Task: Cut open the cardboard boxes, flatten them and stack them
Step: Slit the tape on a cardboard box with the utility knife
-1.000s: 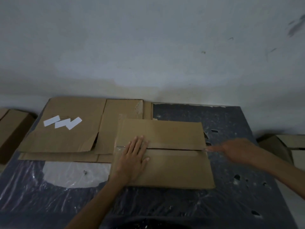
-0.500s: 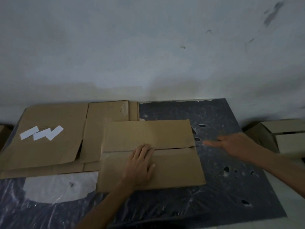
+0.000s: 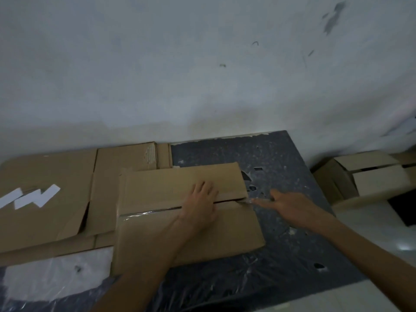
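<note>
While left grip [image 3: 199, 208] lies flat (fingers straight) across the box [image 3: 225, 233], right grip [image 3: 290, 208] outstretched at its seam's right end.

The left hand [image 3: 199, 208] covers the middle of the seam of the box [image 3: 229, 239]. Something glints at the fingertips of the right hand [image 3: 290, 206], perhaps a blade; it is too blurred to tell.

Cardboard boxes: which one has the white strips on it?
The flattened box at far left, which bears the white strips. The taped box under the left hand and the upright boxes at right show none.
</note>
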`<state>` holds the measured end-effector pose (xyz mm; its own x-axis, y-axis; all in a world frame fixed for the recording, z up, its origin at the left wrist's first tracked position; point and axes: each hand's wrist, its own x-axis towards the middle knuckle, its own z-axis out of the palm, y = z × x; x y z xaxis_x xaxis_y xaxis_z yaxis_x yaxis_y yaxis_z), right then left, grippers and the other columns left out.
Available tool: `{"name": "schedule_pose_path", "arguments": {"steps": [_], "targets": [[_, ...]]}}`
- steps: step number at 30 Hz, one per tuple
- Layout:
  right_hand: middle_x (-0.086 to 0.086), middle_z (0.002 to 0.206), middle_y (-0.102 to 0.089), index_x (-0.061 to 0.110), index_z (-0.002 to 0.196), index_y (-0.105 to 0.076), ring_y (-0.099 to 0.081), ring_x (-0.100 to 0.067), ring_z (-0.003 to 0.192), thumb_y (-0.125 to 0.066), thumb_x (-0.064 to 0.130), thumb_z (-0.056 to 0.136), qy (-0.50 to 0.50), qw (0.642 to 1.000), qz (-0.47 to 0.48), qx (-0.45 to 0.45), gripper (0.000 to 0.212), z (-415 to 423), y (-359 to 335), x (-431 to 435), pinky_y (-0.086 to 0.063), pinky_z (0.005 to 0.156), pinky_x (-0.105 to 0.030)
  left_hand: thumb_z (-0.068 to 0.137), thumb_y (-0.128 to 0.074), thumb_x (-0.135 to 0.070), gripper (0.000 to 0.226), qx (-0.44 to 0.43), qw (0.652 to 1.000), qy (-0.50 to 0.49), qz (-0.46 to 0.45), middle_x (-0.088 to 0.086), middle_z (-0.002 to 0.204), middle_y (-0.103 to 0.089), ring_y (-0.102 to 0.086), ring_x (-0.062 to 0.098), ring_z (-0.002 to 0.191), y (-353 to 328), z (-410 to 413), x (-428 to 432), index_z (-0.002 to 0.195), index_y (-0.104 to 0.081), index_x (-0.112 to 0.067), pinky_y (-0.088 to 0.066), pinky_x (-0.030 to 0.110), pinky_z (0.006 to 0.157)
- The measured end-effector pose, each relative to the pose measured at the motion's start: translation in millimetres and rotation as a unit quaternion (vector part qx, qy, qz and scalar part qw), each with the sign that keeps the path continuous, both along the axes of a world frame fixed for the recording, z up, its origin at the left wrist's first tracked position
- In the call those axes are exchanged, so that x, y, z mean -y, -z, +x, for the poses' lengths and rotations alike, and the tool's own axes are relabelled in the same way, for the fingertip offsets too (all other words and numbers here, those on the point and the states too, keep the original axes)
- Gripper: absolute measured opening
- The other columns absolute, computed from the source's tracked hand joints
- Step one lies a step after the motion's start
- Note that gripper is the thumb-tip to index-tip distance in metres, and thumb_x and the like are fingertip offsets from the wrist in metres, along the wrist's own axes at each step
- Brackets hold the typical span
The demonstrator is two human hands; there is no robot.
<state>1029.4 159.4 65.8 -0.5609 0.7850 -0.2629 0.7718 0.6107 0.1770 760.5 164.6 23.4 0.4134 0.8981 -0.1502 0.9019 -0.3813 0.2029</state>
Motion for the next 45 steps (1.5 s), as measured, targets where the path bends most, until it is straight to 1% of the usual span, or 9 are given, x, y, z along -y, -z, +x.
{"name": "schedule_pose_path", "arguments": {"steps": [2,4,6,8,13,16,20,29,45], "targets": [[-0.009,0.074,-0.052,0.043,0.142,-0.036,-0.027,-0.016,0.040,-0.067,0.007,0.079,-0.019,0.997,0.046,-0.057,0.080,6.0,13.2,4.8,-0.022,0.035,-0.025,0.091,-0.050,-0.040,0.073,-0.006,0.999,0.032,-0.037,0.011,0.161,-0.001,0.000,0.032,0.147,-0.7,10.7,-20.6,0.152,-0.018,-0.015,-0.006,0.043,0.120],[-0.005,0.070,-0.050,0.044,0.140,-0.036,-0.028,-0.014,0.035,-0.042,0.029,0.096,-0.012,0.993,0.054,-0.105,0.048,16.2,27.8,12.4,-0.022,0.031,-0.024,0.085,-0.057,-0.054,0.094,-0.030,0.997,0.056,-0.050,0.015,0.159,0.017,0.015,0.036,0.146,2.4,16.1,-42.3,0.154,-0.006,-0.015,0.001,0.048,0.119],[-0.002,0.072,-0.049,0.045,0.143,-0.034,-0.029,-0.010,0.038,-0.028,0.033,0.101,0.012,0.990,0.032,-0.140,0.044,14.1,32.7,22.0,-0.023,0.032,-0.024,0.078,-0.060,-0.066,0.111,-0.075,0.993,0.067,-0.066,0.018,0.155,0.028,0.024,0.039,0.142,3.2,18.0,-60.6,0.154,0.004,-0.016,0.007,0.050,0.116],[0.001,0.074,-0.049,0.043,0.141,-0.039,-0.022,-0.007,0.043,-0.035,0.028,0.096,0.044,0.983,0.052,-0.168,0.048,12.0,34.8,31.5,-0.018,0.037,-0.020,0.075,-0.061,-0.070,0.118,-0.109,0.987,0.068,-0.093,0.018,0.155,0.027,0.023,0.039,0.143,1.8,20.0,-71.3,0.153,0.010,-0.016,0.009,0.051,0.116],[0.003,0.079,-0.055,0.037,0.136,-0.045,-0.026,0.000,0.048,-0.039,0.031,0.091,0.134,0.961,0.066,-0.232,0.046,19.1,50.1,43.9,-0.005,0.040,-0.009,0.076,-0.062,-0.062,0.118,-0.164,0.980,0.029,-0.113,0.026,0.156,0.013,0.011,0.046,0.143,-0.2,41.9,-65.6,0.152,0.012,-0.011,0.004,0.060,0.115],[0.004,0.081,-0.055,0.035,0.134,-0.050,-0.033,-0.002,0.046,-0.037,0.033,0.092,0.165,0.955,0.056,-0.242,0.044,13.1,62.2,41.6,-0.017,0.039,-0.010,0.076,-0.068,-0.048,0.118,-0.165,0.976,-0.001,-0.139,0.030,0.154,0.015,0.011,0.050,0.142,-5.3,54.4,-64.6,0.151,0.014,-0.010,0.000,0.063,0.114],[0.003,0.080,-0.053,0.036,0.135,-0.049,-0.042,-0.010,0.044,-0.037,0.034,0.094,0.156,0.955,0.079,-0.241,0.043,15.0,67.9,32.9,-0.034,0.037,-0.022,0.074,-0.069,-0.044,0.117,-0.146,0.978,0.003,-0.146,0.028,0.155,0.014,0.011,0.047,0.143,-8.0,48.8,-64.4,0.152,0.013,-0.012,-0.001,0.062,0.115],[0.004,0.081,-0.054,0.036,0.134,-0.050,-0.042,-0.010,0.048,-0.041,0.028,0.093,0.137,0.953,0.081,-0.260,0.043,18.6,74.6,25.6,-0.028,0.045,-0.020,0.075,-0.066,-0.048,0.111,-0.108,0.984,0.015,-0.137,0.024,0.156,0.010,0.008,0.043,0.144,-9.5,36.6,-62.4,0.153,0.006,-0.015,0.001,0.057,0.117],[0.005,0.085,-0.049,0.043,0.145,-0.030,-0.046,-0.014,0.055,-0.042,0.028,0.098,0.120,0.943,0.062,-0.305,0.051,13.9,96.3,28.8,-0.038,0.047,-0.027,0.077,-0.060,-0.047,0.102,-0.084,0.990,0.015,-0.116,0.019,0.157,0.007,0.008,0.039,0.145,-4.2,24.2,-53.3,0.154,0.001,-0.020,0.003,0.055,0.117]]}}
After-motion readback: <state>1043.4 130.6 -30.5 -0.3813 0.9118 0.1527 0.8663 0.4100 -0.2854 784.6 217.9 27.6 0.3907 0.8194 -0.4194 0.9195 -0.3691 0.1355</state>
